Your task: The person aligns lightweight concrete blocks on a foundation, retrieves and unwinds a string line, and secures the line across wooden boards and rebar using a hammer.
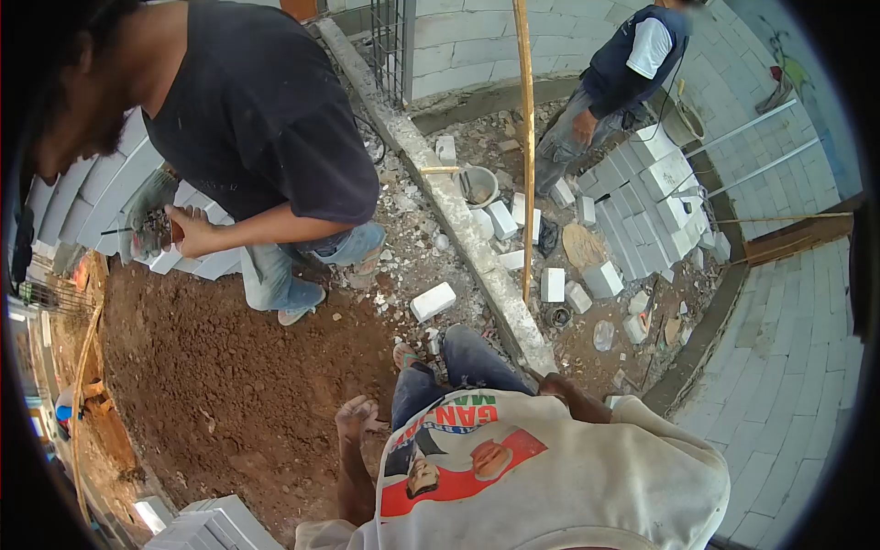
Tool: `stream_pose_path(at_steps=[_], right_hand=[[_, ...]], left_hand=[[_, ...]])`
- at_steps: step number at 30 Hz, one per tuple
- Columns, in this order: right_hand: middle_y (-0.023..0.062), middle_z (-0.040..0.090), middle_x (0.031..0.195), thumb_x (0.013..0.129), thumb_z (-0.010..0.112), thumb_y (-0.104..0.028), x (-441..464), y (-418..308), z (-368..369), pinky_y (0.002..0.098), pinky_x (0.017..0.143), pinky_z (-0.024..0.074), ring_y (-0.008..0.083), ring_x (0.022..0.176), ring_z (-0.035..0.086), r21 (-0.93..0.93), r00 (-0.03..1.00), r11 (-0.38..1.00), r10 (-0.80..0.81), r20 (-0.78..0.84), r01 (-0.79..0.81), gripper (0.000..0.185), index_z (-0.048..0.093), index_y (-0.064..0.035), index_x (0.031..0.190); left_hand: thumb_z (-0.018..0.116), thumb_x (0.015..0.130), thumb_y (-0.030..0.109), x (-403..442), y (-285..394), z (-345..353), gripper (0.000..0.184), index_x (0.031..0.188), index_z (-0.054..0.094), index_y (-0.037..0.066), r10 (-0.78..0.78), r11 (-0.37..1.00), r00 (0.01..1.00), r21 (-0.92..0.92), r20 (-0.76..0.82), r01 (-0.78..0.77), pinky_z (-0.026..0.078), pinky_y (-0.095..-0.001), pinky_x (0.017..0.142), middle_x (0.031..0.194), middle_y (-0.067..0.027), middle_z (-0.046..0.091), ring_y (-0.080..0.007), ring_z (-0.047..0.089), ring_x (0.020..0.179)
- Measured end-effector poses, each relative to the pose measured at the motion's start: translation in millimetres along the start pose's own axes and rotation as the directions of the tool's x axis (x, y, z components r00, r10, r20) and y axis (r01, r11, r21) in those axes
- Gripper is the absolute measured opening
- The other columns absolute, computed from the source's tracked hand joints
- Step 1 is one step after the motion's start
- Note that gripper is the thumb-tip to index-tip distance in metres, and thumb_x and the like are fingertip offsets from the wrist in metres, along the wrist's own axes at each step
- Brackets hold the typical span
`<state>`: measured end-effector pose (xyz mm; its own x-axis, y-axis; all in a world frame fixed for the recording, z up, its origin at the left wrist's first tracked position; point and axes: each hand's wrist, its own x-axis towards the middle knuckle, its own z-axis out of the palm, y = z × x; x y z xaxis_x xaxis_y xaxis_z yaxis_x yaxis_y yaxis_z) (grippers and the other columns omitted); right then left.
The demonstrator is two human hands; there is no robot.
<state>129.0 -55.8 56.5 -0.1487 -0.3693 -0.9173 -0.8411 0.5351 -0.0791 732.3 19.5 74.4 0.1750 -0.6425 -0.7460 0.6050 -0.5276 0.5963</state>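
Pale cotton nearest: the wearer's printed shirt (632, 477), with jeans (481, 362) beyond its hem. Left hand (358, 416) hangs over brown soil (229, 385), fingers loosely spread, nothing seen in them. Right hand (555, 385) is dark and small, beside the near end of a concrete beam (515, 325); cannot tell whether it touches, nor how the fingers stand.

Step in hand: reads as a pause, no load visible in either hand. Nearest loose piece, a white block (433, 302), lies past the knees, on the ground left of the beam. Lifting it would probably call for a bend forward, left hand to the block's sides, a firm grip on dusty faces.

Farther left: 1 co-worker in a black shirt (266, 110), head down, a bare hand (192, 231) at a small brownish object, too unclear to name. Blocks stand stacked behind.

Across the beam: bucket (496, 190), scattered blocks, rubble, an upright wooden pole (526, 137), a larger block stack (642, 211). Behind that stack, a 2nd co-worker in a dark vest (623, 60). Farthest, a pale block wall (477, 46).
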Motion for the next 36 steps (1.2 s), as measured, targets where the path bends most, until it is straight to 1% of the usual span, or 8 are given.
stream_pose_path(at_steps=[5,17,21,25,28,32,34,36], right_hand=[[0.0169,0.078,0.087,0.077,0.073,-0.01,-32.1,-60.6,-11.7,0.0406,0.077,0.0582,0.0265,0.081,0.076,0.033,0.998,0.999,-0.026,-0.05,0.028,0.018,0.082,-0.0056,0.092],[0.0183,0.079,0.09,0.079,0.074,-0.015,34.7,-217.3,-90.6,0.0406,0.083,0.0585,0.0284,0.084,0.077,0.071,0.996,0.993,-0.088,-0.026,0.089,0.022,0.082,-0.0053,0.097],[0.0188,0.079,0.091,0.079,0.074,-0.016,95.0,-300.7,-132.7,0.0406,0.085,0.0585,0.029,0.086,0.077,0.043,0.991,0.99,-0.133,0.002,0.133,0.023,0.082,-0.0052,0.098],[0.0193,0.079,0.091,0.079,0.075,-0.017,173.2,-411.8,-204.8,0.0406,0.087,0.0586,0.0297,0.087,0.077,-0.004,0.984,0.984,-0.178,0.016,0.178,0.025,0.082,-0.0051,0.1],[0.0197,0.079,0.092,0.08,0.075,-0.018,218.8,-485.0,-264.4,0.0406,0.088,0.0587,0.0301,0.088,0.078,-0.07,0.975,0.972,-0.223,0.008,0.223,0.026,0.082,-0.0051,0.101],[0.0201,0.08,0.093,0.08,0.075,-0.02,282.7,-533.1,-328.2,0.0406,0.09,0.0588,0.0308,0.089,0.078,-0.232,0.92,0.906,-0.381,-0.091,0.353,0.028,0.082,-0.005,0.102],[0.0204,0.08,0.093,0.081,0.075,-0.02,311.2,-552.8,-363.7,0.0406,0.091,0.0588,0.0311,0.089,0.078,-0.333,0.861,0.849,-0.481,-0.163,0.411,0.028,0.082,-0.0049,0.103],[0.0155,0.073,0.075,0.086,0.077,-0.018,248.7,-642.7,-450.1,0.0405,0.067,0.058,0.0264,0.068,0.073,0.002,0.945,0.946,-0.325,-0.043,0.325,0.022,0.078,0.0009,0.096]], left_hand=[[0.065,0.098,-0.005,57.0,88.8,79.8,0.046,0.141,0.052,-0.01,-0.159,0.946,0.951,0.318,0.264,0.07,0.063,-0.0444,0.1,0.125,-0.0246,0.07,-0.035,0.072,0.116],[0.058,0.091,-0.013,150.1,181.6,212.3,0.051,0.142,0.058,-0.007,-0.256,0.959,0.716,0.263,0.65,0.105,0.059,-0.0399,0.104,0.13,-0.0179,0.069,-0.0272,0.07,0.119],[0.059,0.095,-0.007,212.8,223.4,186.7,0.046,0.141,0.059,-0.006,-0.159,0.98,0.872,0.184,0.463,0.081,0.062,-0.0374,0.093,0.12,-0.014,0.071,-0.0217,0.071,0.103],[0.059,0.102,0.006,307.8,248.2,139.2,0.038,0.135,0.06,-0.012,-0.104,0.989,0.981,-0.092,0.162,0.12,0.057,-0.0391,0.055,0.091,-0.0114,0.073,-0.0213,0.067,0.069],[0.049,0.107,0.027,342.7,269.8,113.3,0.046,0.125,0.069,-0.01,0.264,0.955,0.932,-0.201,0.249,-0.216,0.044,-0.0386,0.041,0.079,-0.0117,0.069,-0.0206,0.059,0.051],[0.048,0.103,0.02,361.5,343.3,139.1,0.037,0.096,0.079,0.001,0.016,0.907,0.986,0.418,-0.168,0.057,0.041,-0.0355,0.042,0.066,-0.0066,0.06,-0.0179,0.053,0.05],[0.05,0.102,0.024,389.5,398.8,178.9,0.035,0.08,0.072,0.006,-0.2,0.961,0.916,0.111,-0.348,0.253,0.037,-0.0309,0.045,0.064,-0.0005,0.053,-0.013,0.047,0.05],[0.057,0.104,0.04,423.0,407.8,177.1,0.042,0.11,0.072,0.001,0.335,0.928,0.941,0.189,-0.041,-0.322,0.046,-0.0332,0.048,0.073,-0.0046,0.065,-0.0162,0.058,0.057]])
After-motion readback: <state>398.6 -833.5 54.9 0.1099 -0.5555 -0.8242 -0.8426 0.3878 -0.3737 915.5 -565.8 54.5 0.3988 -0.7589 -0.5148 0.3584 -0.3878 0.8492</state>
